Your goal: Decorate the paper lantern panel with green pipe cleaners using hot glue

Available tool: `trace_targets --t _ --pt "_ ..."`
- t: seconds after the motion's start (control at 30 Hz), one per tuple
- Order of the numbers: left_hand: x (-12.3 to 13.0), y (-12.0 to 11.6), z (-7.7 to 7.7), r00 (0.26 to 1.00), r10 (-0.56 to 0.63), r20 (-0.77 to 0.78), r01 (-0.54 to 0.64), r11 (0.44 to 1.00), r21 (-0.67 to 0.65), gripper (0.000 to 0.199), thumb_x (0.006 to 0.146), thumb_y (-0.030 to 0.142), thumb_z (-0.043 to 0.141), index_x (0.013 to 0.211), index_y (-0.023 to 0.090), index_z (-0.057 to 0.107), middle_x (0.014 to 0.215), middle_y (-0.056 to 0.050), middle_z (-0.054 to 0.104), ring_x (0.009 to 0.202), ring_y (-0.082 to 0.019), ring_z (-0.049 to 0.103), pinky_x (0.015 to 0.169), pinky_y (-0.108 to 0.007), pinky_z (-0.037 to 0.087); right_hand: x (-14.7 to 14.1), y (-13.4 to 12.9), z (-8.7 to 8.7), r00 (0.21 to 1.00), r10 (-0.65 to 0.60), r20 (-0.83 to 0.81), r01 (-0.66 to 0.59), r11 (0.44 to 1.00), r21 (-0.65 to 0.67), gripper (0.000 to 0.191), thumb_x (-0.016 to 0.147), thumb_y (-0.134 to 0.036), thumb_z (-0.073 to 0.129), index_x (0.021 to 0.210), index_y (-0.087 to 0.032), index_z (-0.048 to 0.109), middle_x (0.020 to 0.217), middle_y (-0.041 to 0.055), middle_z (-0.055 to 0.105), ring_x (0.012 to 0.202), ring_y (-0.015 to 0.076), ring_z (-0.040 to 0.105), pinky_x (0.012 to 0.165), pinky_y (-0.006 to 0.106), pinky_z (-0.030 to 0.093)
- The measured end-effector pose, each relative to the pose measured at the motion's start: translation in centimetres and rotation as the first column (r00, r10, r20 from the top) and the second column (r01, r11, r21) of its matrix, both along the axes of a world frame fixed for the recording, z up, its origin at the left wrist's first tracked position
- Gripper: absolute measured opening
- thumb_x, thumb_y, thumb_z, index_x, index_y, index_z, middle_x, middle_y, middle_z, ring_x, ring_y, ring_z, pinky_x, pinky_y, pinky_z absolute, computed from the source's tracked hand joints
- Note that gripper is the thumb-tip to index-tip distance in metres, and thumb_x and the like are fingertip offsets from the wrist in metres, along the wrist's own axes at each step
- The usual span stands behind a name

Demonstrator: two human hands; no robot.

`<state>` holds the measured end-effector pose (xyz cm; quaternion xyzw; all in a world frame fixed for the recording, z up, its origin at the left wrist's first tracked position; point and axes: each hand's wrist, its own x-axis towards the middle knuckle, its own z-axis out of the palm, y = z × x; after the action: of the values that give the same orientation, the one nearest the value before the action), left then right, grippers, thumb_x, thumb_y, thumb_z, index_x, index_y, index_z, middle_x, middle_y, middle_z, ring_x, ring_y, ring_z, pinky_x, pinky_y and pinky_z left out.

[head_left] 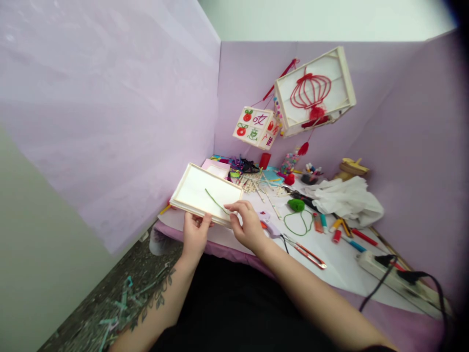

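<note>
Left hand [195,233] clasping white framed panel [200,189], right hand [247,226] pinching green yarn [217,201]; lantern characters illegible.

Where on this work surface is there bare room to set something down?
Bare white sheet lies between the scissors and the power strip, toward the near edge. Crowded: the back strip around the wooden sticks, green yarn, markers and white cloth.

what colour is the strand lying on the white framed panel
Green; the strand on the panel shows best in the head view.
</note>
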<state>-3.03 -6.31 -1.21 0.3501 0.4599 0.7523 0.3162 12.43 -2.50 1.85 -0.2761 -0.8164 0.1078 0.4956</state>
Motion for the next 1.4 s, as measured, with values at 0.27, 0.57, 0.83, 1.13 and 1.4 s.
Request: trace_targets --t 0.27,0.57,0.83,1.13,1.4 --pt "0.1 0.0 0.1 1.000 -0.009 0.007 0.009 1.000 0.002 0.045 0.069 0.042 0.078 0.095 0.018 0.049 0.085 -0.002 0.060 0.072 -0.014 0.063 0.059 -0.026 0.056 -0.2 -0.1 -0.5 0.999 0.018 0.044 -0.019 1.000 0.011 0.032 0.082 -0.007 0.049 0.109 -0.021 0.058 0.099 0.0095 0.068 0.110 0.0264 0.055 0.093 0.046 0.047" --pt "0.0 0.1 -0.2 1.000 -0.009 -0.003 0.009 1.000 0.007 0.046 0.069 0.043 0.077 0.096 0.018 0.049 0.086 -0.001 0.059 0.072 -0.014 0.063 0.060 -0.027 0.057 0.3 -0.6 -0.5 1.000 -0.008 -0.006 0.008 1.000 -0.001 0.026 0.086 -0.011 0.048 0.106 -0.023 0.059 0.103 0.0105 0.067 0.108 0.0251 0.058 0.092 0.044 0.049" --pt "0.1 0.0 -0.1 1.000 -0.018 0.010 0.018 1.000 0.004 0.045 0.070 0.042 0.077 0.096 0.018 0.049 0.086 -0.001 0.059 0.073 -0.014 0.063 0.060 -0.026 0.056 0.3 -0.6 -0.9 0.999 0.014 0.039 -0.015 1.000 0.026 0.027 0.084 -0.009 0.048 0.104 -0.022 0.059 0.098 0.0094 0.067 0.107 0.0251 0.057 0.091 0.044 0.049" --pt "0.1 0.0 -0.2 1.000 -0.013 0.002 0.013 1.000 0.004 0.044 0.071 0.042 0.076 0.096 0.018 0.049 0.084 0.000 0.058 0.068 -0.013 0.061 0.060 -0.026 0.056 1.1 -0.9 -1.0 1.000 -0.023 0.001 0.023 1.000 0.008 0.022 0.085 -0.009 0.048 0.100 -0.022 0.058 0.099 0.0108 0.066 0.103 0.0251 0.057 0.087 0.043 0.049" --pt "0.2 0.0 -0.1 1.000 -0.014 -0.002 0.014 1.000 -0.009 0.046 0.070 0.043 0.076 0.097 0.018 0.049 0.085 0.000 0.058 0.070 -0.013 0.061 0.061 -0.026 0.056 1.3 -1.2 -1.5 0.999 -0.005 -0.045 0.005 1.000 0.002 0.021 0.084 -0.008 0.049 0.096 -0.022 0.059 0.099 0.0099 0.064 0.097 0.0238 0.059 0.084 0.041 0.050"
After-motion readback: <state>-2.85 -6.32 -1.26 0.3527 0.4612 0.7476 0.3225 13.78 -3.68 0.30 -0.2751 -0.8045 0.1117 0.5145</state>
